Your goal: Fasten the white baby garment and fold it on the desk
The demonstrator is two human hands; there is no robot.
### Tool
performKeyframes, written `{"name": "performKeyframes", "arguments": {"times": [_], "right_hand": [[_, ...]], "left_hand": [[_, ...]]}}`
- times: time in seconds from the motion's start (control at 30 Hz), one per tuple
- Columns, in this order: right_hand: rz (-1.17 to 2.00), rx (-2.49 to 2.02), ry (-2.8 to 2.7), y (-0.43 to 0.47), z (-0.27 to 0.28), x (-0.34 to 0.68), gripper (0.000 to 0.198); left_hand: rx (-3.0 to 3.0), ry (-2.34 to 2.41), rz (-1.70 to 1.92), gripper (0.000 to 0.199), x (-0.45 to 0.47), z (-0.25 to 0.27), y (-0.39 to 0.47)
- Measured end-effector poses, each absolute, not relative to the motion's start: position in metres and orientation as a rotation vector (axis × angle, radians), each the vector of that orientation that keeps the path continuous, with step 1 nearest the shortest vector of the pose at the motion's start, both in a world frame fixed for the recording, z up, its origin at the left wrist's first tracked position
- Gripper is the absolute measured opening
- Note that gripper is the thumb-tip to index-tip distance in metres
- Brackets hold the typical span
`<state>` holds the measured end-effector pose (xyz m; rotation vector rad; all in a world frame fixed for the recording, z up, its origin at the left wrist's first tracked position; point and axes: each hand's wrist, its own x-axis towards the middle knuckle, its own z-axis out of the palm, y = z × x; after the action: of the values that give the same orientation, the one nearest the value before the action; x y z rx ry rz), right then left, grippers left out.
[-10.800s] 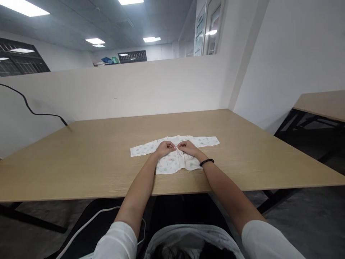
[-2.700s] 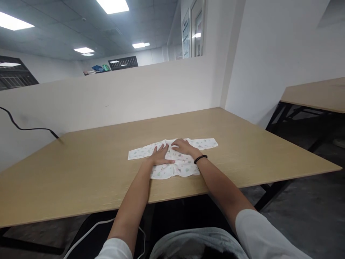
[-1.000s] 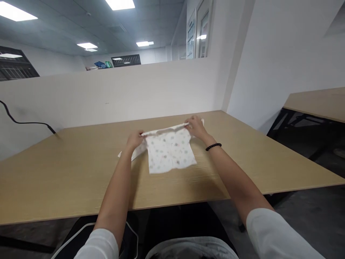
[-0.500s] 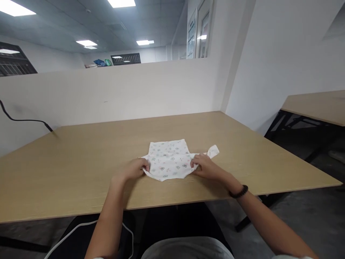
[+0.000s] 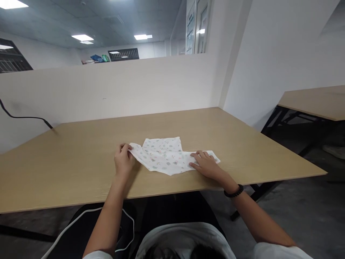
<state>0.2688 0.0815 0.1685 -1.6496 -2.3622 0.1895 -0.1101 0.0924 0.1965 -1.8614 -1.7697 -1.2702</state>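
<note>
A small white long-sleeved shirt [image 5: 164, 157] with a scattered print lies on the wooden table in front of me, its body pointing away and its sleeves out to both sides. My left hand [image 5: 124, 158] pinches the cuff of the left sleeve and holds it slightly off the tabletop. On the right sleeve rests my right hand [image 5: 205, 163], fingers spread and pressing the cloth flat. The cuff end shows beyond those fingers. A dark beaded bracelet [image 5: 234, 191] circles my right wrist.
The light wooden table [image 5: 81, 158] meets a low white partition [image 5: 134, 86] at its back. A black cable [image 5: 29, 117] hangs at the left. Another table [image 5: 315, 102] stands to the right, and a white cord [image 5: 72, 226] loops below the front edge.
My left hand has moved left and up, drawing the left sleeve outward. My right hand has opened from a grip on the shirt and now lies on the right sleeve, which is straighter.
</note>
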Motion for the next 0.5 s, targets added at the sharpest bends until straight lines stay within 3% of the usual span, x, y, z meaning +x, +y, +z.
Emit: {"name": "performKeyframes", "arguments": {"times": [0.1, 0.27, 0.4, 0.5], "right_hand": [[0.183, -1.761, -2.357, 0.076, 0.156, 0.274, 0.053], [0.262, -1.810, -2.393, 0.079, 0.167, 0.291, 0.055], [0.264, -1.734, -2.503, 0.114, 0.199, 0.270, 0.044], [0.303, -1.537, -2.565, 0.154, 0.210, 0.234, 0.048]], "left_hand": [[-1.993, -1.704, -1.074, 0.022, -0.127, 0.197, 0.080], [-2.457, -2.085, -0.269, 0.025, -0.149, 0.205, 0.040], [-2.586, -1.943, -0.417, 0.043, -0.103, 0.220, 0.020], [-2.799, -1.661, -0.522, 0.061, -0.026, 0.215, 0.027]]}}
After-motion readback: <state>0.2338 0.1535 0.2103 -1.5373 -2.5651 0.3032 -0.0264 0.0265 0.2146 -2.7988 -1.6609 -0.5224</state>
